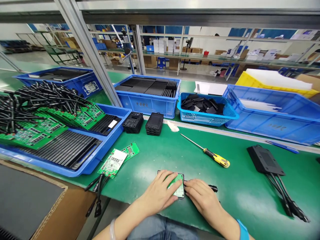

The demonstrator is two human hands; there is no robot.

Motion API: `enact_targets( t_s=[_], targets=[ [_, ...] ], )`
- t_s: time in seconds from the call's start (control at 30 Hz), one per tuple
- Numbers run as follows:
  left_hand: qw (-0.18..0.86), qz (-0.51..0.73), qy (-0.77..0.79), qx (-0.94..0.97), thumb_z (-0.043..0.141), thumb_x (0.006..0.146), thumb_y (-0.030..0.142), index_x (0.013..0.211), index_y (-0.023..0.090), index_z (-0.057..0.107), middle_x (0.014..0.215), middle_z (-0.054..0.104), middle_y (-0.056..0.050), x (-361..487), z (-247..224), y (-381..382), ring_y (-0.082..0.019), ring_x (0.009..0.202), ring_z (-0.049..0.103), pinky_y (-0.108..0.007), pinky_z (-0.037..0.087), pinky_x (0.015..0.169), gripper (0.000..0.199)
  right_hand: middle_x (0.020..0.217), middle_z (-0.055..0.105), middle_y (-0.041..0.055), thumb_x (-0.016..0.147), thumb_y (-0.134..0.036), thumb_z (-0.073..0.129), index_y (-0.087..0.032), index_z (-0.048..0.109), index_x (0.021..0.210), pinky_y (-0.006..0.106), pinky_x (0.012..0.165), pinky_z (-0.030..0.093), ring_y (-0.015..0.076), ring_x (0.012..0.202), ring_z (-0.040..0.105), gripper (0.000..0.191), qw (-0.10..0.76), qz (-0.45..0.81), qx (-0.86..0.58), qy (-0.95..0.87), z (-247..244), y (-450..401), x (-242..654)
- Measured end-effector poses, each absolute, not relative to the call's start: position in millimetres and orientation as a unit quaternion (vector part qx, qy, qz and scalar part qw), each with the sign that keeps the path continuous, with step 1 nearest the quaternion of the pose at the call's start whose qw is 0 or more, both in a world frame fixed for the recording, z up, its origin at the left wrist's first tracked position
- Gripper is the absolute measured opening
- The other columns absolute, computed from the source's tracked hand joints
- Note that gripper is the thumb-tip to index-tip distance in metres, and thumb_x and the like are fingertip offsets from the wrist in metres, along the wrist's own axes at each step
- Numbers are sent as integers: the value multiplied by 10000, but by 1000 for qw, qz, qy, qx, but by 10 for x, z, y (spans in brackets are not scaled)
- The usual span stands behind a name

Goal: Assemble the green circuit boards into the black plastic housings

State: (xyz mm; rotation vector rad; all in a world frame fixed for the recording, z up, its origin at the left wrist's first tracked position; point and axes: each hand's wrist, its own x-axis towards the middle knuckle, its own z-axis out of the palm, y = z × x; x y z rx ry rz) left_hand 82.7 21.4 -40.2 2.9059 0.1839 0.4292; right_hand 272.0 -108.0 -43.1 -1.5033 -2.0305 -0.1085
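A green circuit board lies in a shallow black case near the bench's front edge. My left hand grips the board and case from the left, its fingers across the board and covering much of it. At the case's right edge, my right hand is closed, fingertips pinching the board's black cables. One cable connector sticks out beyond that hand. To the left, a circuit board with a white-covered face overlaps another green board, its cables hanging over the edge.
A yellow-black screwdriver lies beyond my hands. A closed black unit with cables and a blue pen are at right. Two stacks of black case parts stand before blue bins. A blue tray of boards is left.
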Motion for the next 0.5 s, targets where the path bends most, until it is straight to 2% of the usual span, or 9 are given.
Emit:
enact_targets(
  t_s=[0.1, 0.27, 0.5],
  targets=[
    [60, 162, 36, 984, 650, 875, 350, 1205, 201, 554, 1262, 552, -166, 852, -391, 238, -309, 1080, 523, -470, 481, 881, 374, 984, 715, 74, 1003, -166, 399, -182, 639, 991, 373, 837, 566, 182, 888, 671, 240, 305, -24, -576, -758, -455, -1053, 2740],
    [48, 148, -23, 988, 651, 737, 671, 1168, 210, 571, 1200, 576, -175, 907, -341, 382, -293, 1005, 525, -424, 458, 810, 635, 999, 720, 76, 996, -140, 383, -182, 646, 995, 377, 880, 570, 180, 905, 680, 266, 290, -27, -571, -767, -493, -1063, 2766],
    [59, 132, -54, 988, 619, 703, 747, 1190, 258, 585, 1171, 583, -131, 930, -368, 526, -261, 932, 503, -367, 393, 784, 690, 1015, 716, 78, 998, -130, 360, -173, 648, 997, 310, 864, 583, 180, 953, 677, 291, 305, -13, -571, -762, -473, -1061, 2735]
  ],
)
